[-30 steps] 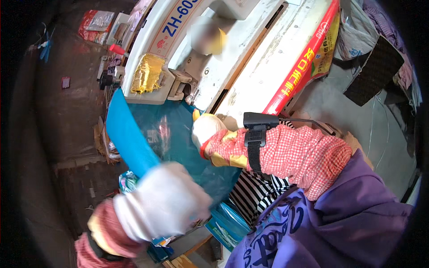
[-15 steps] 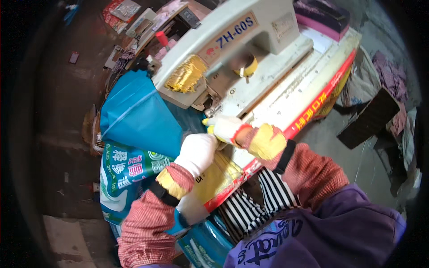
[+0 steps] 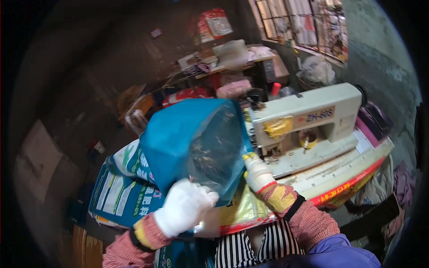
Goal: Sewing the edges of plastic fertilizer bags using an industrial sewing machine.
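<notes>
A blue woven sack (image 3: 174, 134) with a clear plastic liner (image 3: 214, 152) inside gapes wide in front of me, its mouth toward the sewing machine. My left hand (image 3: 185, 207), in a white glove, is closed at the near rim of the sack; its fingertips are partly hidden. On the right side of the mouth, my right hand (image 3: 259, 172), in a white glove with yellow fingertips, pinches the sack's edge. Just beyond it stands the head of a pale sewing machine (image 3: 315, 111), with a yellow cloth (image 3: 279, 127) on its front.
More printed blue sacks (image 3: 118, 192) lie in a stack at the left. The machine's white table (image 3: 344, 172) has a red front strip. A yellow tape roll (image 3: 308, 138) sits under the machine arm. Behind are a cluttered bench (image 3: 214, 70) and a barred window (image 3: 308, 24).
The sack's mouth has opened wide, showing the liner. My hands have moved apart, the left one along the near rim. My view has turned, bringing the window in.
</notes>
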The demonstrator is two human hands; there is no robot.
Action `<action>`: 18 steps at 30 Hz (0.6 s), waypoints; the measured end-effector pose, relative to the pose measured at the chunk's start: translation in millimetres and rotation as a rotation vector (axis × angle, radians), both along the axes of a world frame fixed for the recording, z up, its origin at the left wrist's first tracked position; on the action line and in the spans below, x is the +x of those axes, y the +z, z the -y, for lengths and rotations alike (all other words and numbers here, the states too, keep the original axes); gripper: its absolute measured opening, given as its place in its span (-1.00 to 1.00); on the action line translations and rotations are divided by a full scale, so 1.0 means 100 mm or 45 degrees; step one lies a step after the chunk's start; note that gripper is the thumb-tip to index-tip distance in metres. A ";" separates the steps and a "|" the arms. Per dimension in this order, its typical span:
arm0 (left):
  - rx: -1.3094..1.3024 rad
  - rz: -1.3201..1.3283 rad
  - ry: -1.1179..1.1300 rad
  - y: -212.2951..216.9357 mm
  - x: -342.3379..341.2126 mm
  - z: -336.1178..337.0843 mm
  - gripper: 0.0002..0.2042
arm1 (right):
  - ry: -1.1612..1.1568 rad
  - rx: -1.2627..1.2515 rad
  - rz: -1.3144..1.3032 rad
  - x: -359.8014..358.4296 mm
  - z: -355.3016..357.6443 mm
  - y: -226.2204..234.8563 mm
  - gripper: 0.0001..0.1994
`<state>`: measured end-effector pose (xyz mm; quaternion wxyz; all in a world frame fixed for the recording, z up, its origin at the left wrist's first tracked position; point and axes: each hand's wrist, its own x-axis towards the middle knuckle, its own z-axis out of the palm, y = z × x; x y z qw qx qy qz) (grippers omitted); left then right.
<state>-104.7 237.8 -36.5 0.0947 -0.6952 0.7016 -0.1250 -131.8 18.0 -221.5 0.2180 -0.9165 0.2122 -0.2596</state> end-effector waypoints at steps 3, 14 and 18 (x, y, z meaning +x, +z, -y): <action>-0.740 0.407 -0.304 0.68 -0.10 -0.26 -0.87 | -0.055 -0.216 -0.336 0.14 -0.05 0.40 -0.73; -0.705 0.072 0.936 -0.47 1.48 -1.23 -0.22 | 0.419 1.024 0.883 -0.83 -0.22 1.09 -0.89; -0.632 0.059 1.102 -0.26 1.70 -1.01 -0.76 | 0.199 1.074 0.939 -1.05 -0.02 0.88 -0.91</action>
